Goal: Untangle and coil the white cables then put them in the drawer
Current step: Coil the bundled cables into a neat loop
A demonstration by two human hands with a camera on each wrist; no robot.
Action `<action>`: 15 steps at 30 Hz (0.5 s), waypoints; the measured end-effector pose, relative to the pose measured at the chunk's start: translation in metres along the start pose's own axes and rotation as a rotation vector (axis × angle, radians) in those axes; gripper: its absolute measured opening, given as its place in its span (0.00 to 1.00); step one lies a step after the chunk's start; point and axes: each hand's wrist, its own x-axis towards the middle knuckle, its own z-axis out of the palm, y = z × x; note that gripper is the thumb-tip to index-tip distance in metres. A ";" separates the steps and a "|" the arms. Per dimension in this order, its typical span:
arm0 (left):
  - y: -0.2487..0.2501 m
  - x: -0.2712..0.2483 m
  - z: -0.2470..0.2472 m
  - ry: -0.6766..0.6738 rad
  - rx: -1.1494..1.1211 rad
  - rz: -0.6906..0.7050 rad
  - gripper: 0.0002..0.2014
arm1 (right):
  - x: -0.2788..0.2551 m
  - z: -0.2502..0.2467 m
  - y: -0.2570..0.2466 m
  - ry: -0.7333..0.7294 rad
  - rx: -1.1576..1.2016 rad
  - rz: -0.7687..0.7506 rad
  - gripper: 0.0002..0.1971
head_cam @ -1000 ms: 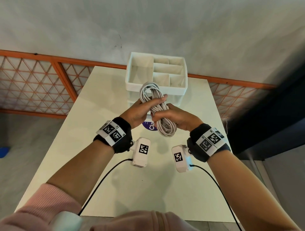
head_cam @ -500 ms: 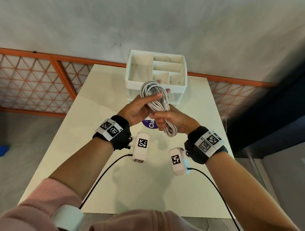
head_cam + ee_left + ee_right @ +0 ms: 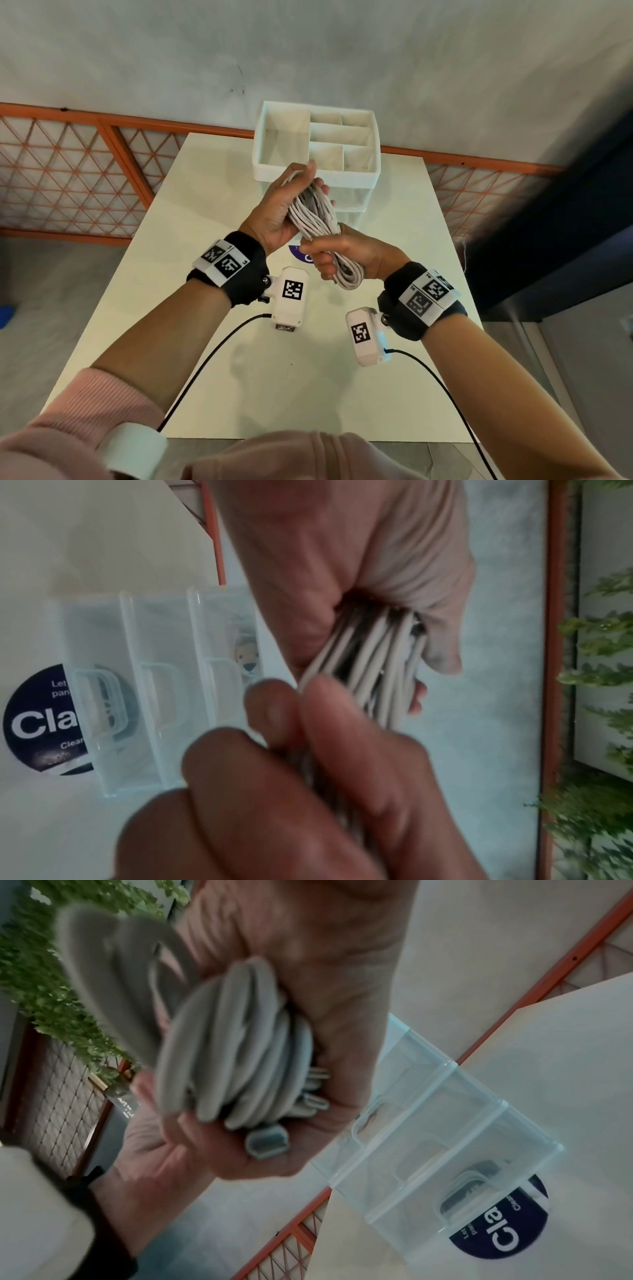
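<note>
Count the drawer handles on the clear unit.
3: on the drawer fronts, side by side in the left wrist view, the first handle over the sticker. The hands may hide more.

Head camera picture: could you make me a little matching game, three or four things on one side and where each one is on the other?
Things:
1. cables
2. organizer
3. sticker
4. left hand

Places:
a. flat on the table, under the hands
b. at the table's far edge
c. round the bundle's upper part
d. held in both hands

Pairs: 1-d, 2-b, 3-a, 4-c
</note>
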 end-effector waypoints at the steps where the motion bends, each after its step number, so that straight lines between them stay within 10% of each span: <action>1: -0.002 0.001 0.002 0.052 -0.017 -0.009 0.13 | -0.001 0.000 0.000 0.019 -0.036 -0.016 0.13; 7: -0.015 0.002 0.006 0.324 0.010 -0.132 0.21 | -0.011 0.001 0.006 0.071 -0.268 -0.042 0.13; 15: -0.016 -0.008 0.001 0.172 -0.028 -0.217 0.17 | -0.022 -0.009 0.015 0.083 -0.251 -0.016 0.15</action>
